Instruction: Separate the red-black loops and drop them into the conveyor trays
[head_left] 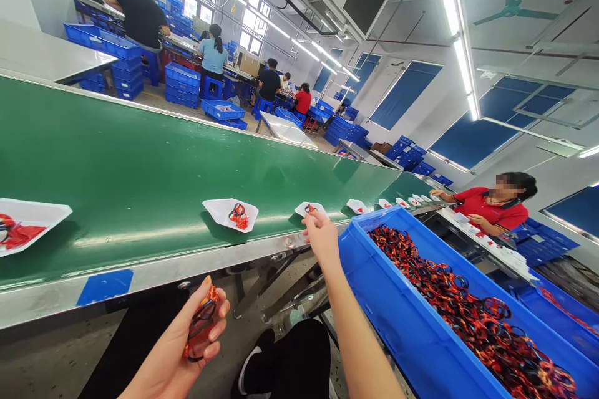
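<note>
My left hand (199, 330) is curled around several red, orange and black ring-shaped pieces (204, 318), held low in front of the belt's edge. My right hand (319, 230) reaches over the edge to a white tray (304, 207), its fingertips at a red and black piece (309, 208) there. Whether the fingers still grip that piece cannot be made out. Left of it, another white tray (216, 207) holds a ring and red bits (239, 215). A blue bin (388, 287) full of similar ring pieces (449, 293) stands right of my right forearm.
The green conveyor belt (140, 168) has a metal edge (163, 274) with blue tape (105, 285). A larger-looking white tray (51, 213) lies far left; several more trail right towards a person in red (503, 209). Other people and stacked blue crates are behind.
</note>
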Action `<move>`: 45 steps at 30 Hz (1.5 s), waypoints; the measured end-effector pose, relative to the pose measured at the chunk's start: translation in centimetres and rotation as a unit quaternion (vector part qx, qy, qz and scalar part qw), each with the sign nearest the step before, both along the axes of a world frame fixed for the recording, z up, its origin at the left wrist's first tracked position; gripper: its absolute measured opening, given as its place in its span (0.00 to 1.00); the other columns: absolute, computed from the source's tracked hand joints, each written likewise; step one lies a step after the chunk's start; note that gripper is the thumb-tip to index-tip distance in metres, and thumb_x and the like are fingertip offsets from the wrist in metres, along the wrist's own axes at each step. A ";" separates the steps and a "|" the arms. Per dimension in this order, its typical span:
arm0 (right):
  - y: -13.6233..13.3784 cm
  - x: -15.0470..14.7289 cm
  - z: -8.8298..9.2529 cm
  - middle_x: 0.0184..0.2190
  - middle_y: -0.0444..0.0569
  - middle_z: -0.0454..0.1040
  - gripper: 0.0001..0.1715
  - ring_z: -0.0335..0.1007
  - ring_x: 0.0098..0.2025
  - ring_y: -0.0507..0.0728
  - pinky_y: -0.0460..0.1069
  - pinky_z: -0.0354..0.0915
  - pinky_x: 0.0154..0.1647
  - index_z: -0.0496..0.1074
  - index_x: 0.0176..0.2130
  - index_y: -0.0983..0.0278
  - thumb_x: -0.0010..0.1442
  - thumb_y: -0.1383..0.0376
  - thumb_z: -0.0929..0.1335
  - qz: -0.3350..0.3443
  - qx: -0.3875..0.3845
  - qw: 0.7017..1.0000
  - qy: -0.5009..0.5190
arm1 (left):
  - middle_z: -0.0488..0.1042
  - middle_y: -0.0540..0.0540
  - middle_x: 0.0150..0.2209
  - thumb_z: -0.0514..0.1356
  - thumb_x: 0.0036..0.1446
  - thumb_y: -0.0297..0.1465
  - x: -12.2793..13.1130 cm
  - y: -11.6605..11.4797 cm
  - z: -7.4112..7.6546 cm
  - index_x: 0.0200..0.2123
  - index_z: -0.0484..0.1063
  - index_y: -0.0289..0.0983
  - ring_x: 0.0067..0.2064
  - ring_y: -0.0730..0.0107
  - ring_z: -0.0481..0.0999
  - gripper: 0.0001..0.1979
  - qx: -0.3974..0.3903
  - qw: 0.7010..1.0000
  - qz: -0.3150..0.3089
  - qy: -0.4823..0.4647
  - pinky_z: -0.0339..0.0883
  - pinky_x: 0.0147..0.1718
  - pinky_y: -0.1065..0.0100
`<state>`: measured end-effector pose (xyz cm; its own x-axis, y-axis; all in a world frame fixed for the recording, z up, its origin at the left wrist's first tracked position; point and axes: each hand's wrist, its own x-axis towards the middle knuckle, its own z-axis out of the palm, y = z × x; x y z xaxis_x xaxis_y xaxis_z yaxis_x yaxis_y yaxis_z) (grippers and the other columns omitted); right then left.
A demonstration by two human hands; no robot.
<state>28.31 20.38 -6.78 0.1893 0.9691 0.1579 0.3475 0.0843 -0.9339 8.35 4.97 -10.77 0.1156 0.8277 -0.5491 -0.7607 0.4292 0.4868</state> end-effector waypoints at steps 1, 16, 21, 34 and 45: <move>-1.6 -0.8 -0.2 0.28 0.49 0.74 0.25 0.65 0.19 0.51 0.44 0.59 0.15 0.70 0.47 0.70 0.53 0.58 0.66 0.019 -0.010 1.000 -0.003 | 0.64 0.53 0.26 0.63 0.47 0.41 0.0 0.1 0.0 0.30 0.70 0.37 0.21 0.82 0.56 0.13 0.000 1.000 0.001 0.014 0.54 0.14 0.77; -13.7 -5.7 -3.7 0.30 0.44 0.73 0.06 0.67 0.26 0.50 0.44 0.61 0.27 0.74 0.36 0.60 0.58 0.65 0.66 0.249 0.029 0.965 -0.080 | 0.64 0.52 0.20 0.58 0.48 0.49 1.2 -0.9 0.1 0.38 0.73 0.38 0.20 0.76 0.56 0.22 0.015 0.989 -0.038 0.143 0.53 0.14 0.74; -14.5 -5.6 -4.2 0.32 0.44 0.73 0.05 0.65 0.26 0.49 0.44 0.60 0.27 0.74 0.34 0.61 0.56 0.68 0.67 0.231 0.023 0.972 -0.042 | 0.61 0.53 0.19 0.58 0.49 0.49 1.2 -1.0 -0.4 0.39 0.74 0.39 0.21 0.76 0.55 0.22 0.040 0.988 -0.064 0.138 0.54 0.15 0.74; -14.8 -5.0 -7.0 0.20 0.39 0.65 0.05 0.59 0.19 0.47 0.42 0.55 0.20 0.72 0.34 0.62 0.58 0.63 0.67 0.183 -0.041 0.977 0.098 | 0.63 0.52 0.17 0.55 0.51 0.47 1.5 -1.4 -0.9 0.45 0.71 0.39 0.18 0.75 0.58 0.23 0.111 0.969 -0.047 0.216 0.54 0.15 0.73; -15.7 -5.5 -8.0 0.15 0.37 0.62 0.11 0.46 0.11 0.42 0.38 0.42 0.09 0.69 0.31 0.67 0.56 0.61 0.70 0.234 -0.235 0.821 0.465 | 0.61 0.53 0.18 0.61 0.50 0.40 0.9 -1.4 -1.2 0.28 0.72 0.37 0.20 0.80 0.53 0.12 0.133 0.973 -0.148 0.119 0.47 0.16 0.76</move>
